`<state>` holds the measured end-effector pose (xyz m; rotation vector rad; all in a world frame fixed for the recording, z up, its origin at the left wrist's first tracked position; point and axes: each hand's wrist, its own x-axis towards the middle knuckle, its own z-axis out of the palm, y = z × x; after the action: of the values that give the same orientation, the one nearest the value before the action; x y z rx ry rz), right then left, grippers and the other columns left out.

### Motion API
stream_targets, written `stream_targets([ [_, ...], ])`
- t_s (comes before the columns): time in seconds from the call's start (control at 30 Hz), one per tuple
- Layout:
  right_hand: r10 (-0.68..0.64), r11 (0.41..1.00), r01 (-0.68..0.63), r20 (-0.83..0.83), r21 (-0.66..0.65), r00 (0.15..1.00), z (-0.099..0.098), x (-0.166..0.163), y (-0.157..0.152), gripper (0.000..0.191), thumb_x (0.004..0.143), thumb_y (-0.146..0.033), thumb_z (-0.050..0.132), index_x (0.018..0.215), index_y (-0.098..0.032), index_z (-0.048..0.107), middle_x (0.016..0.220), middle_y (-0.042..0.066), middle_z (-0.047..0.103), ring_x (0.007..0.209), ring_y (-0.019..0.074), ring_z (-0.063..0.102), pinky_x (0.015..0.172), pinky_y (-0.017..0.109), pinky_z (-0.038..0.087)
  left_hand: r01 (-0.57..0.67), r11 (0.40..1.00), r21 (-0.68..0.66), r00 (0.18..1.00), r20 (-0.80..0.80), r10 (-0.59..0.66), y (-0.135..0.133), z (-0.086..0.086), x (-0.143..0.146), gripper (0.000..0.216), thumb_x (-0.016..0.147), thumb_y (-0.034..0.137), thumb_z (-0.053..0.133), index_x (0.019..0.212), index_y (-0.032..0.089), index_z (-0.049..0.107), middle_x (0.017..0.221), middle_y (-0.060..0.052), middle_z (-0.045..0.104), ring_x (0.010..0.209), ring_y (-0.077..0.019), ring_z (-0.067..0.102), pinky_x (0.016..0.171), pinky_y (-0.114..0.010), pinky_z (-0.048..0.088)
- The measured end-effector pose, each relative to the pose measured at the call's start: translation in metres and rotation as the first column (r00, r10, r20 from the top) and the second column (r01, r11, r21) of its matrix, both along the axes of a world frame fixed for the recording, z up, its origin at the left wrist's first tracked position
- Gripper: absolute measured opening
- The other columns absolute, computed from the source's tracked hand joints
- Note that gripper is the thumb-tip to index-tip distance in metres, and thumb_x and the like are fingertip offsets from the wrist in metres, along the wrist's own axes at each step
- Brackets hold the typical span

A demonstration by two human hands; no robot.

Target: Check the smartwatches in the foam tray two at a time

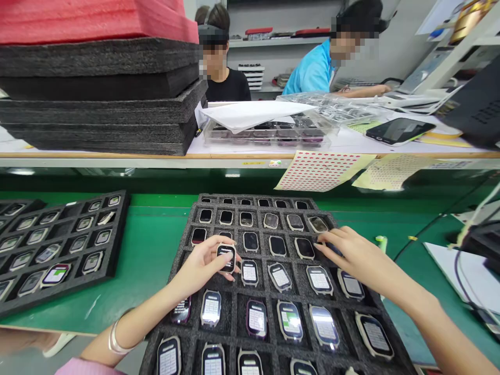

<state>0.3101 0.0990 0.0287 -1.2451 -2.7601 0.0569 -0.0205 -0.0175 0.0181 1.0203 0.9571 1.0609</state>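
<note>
My left hand (pixel 207 260) grips a smartwatch case (pixel 226 259) without a strap, its screen lit with white text and my thumb on the glass. It is above the left part of a black foam tray (pixel 230 312), whose square pockets hold many such watches. My right hand (pixel 347 252) reaches over the tray's right edge, fingers bent into a pocket beside a dark-screened watch (pixel 304 248); what lies under the fingers is mostly hidden. Nearer watches, such as a lit one (pixel 290 319), show white or green screens; the farther ones look dark.
Another foam tray of watches (pixel 113 250) lies left on the green bench (pixel 144 250). A shelf edge (pixel 234 162) crosses ahead, carrying stacked foam (pixel 97 104), a clear plastic box (pixel 269 138) and a phone (pixel 400 130). Cables (pixel 425 229) hang at right. Two people sit beyond.
</note>
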Motion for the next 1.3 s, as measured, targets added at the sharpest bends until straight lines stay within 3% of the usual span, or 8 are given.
stream_targets([
  [0.13,-0.124,0.991,0.125,0.025,-0.049,0.992,-0.021,0.025,0.003,0.033,0.094,-0.041,0.035,0.092,-0.019,0.059,0.074,0.008,0.058,0.075,0.0268,0.055,0.064,0.035,0.045,0.006,1.000,0.006,1.000,0.005,-0.006,0.002,-0.002,0.001,0.026,0.087,0.029,0.058,0.109,0.016,0.051,0.095,-0.010,0.066,0.082,-0.0200,0.066,0.067,-0.031,0.057],
  [0.27,-0.195,0.964,0.186,0.032,0.192,0.980,-0.034,0.028,-0.001,0.045,0.095,-0.045,0.030,0.106,-0.014,0.061,0.088,0.015,0.059,0.085,0.0319,0.055,0.075,0.043,0.046,0.031,0.999,0.024,0.999,-0.023,-0.030,0.002,-0.004,0.001,0.028,0.086,0.029,0.058,0.110,0.016,0.049,0.096,-0.009,0.065,0.083,-0.0202,0.065,0.067,-0.033,0.056],
  [0.4,-0.208,0.948,0.189,0.051,0.257,0.977,-0.039,0.031,0.005,0.047,0.097,-0.039,0.026,0.105,-0.011,0.063,0.097,0.017,0.060,0.089,0.0321,0.055,0.079,0.045,0.047,0.083,0.993,0.083,0.947,-0.318,-0.052,-0.004,-0.014,-0.006,0.051,0.078,0.023,0.067,0.122,0.023,0.043,0.114,-0.009,0.056,0.091,-0.0209,0.064,0.080,-0.037,0.054],
  [0.67,-0.251,0.925,0.217,0.075,0.313,0.965,-0.039,0.020,-0.006,0.047,0.096,-0.034,0.028,0.095,-0.007,0.066,0.087,0.019,0.059,0.080,0.0303,0.058,0.072,0.040,0.050,0.263,0.941,0.213,0.551,-0.834,0.035,-0.018,-0.027,-0.010,0.079,0.074,0.044,0.069,0.140,0.019,0.032,0.125,-0.013,0.049,0.111,-0.0297,0.052,0.091,-0.042,0.048],
  [0.87,-0.309,0.937,0.298,0.034,0.183,0.951,-0.035,0.012,-0.024,0.039,0.094,-0.037,0.030,0.108,-0.013,0.057,0.071,0.012,0.061,0.069,0.0320,0.061,0.051,0.035,0.043,0.171,0.907,0.385,0.148,-0.920,0.362,0.002,-0.008,-0.025,0.048,0.091,0.049,0.043,0.116,0.011,0.057,0.108,-0.017,0.056,0.097,-0.0334,0.052,0.084,-0.047,0.044],
  [0.97,-0.353,0.933,0.359,-0.129,0.023,0.927,-0.032,0.016,-0.016,0.050,0.092,-0.050,0.033,0.115,-0.010,0.051,0.063,0.008,0.060,0.057,0.0287,0.060,0.046,0.031,0.039,0.084,0.913,0.399,-0.014,-0.916,0.401,0.022,-0.011,-0.037,0.037,0.094,0.039,0.037,0.093,0.013,0.064,0.094,-0.017,0.059,0.092,-0.0339,0.052,0.079,-0.046,0.042],
  [1.17,-0.337,0.938,0.291,-0.308,-0.187,0.890,-0.016,0.015,-0.001,0.053,0.083,-0.066,0.047,0.092,-0.016,0.062,0.066,0.006,0.059,0.055,0.0219,0.055,0.050,0.031,0.040,0.049,0.928,0.370,0.098,-0.926,0.364,0.034,-0.032,-0.050,0.022,0.090,0.031,0.046,0.090,0.014,0.060,0.088,-0.015,0.060,0.087,-0.0312,0.056,0.075,-0.041,0.044],
  [1.3,-0.364,0.897,0.105,-0.581,-0.430,0.728,-0.006,0.002,-0.007,0.045,0.074,-0.062,0.065,0.077,-0.017,0.060,0.099,0.013,0.064,0.086,0.0260,0.062,0.067,0.033,0.050,0.046,0.938,0.343,0.251,-0.913,0.321,0.033,-0.037,-0.062,0.027,0.086,0.042,0.053,0.086,0.016,0.060,0.079,-0.007,0.061,0.073,-0.0238,0.058,0.067,-0.034,0.046],
])
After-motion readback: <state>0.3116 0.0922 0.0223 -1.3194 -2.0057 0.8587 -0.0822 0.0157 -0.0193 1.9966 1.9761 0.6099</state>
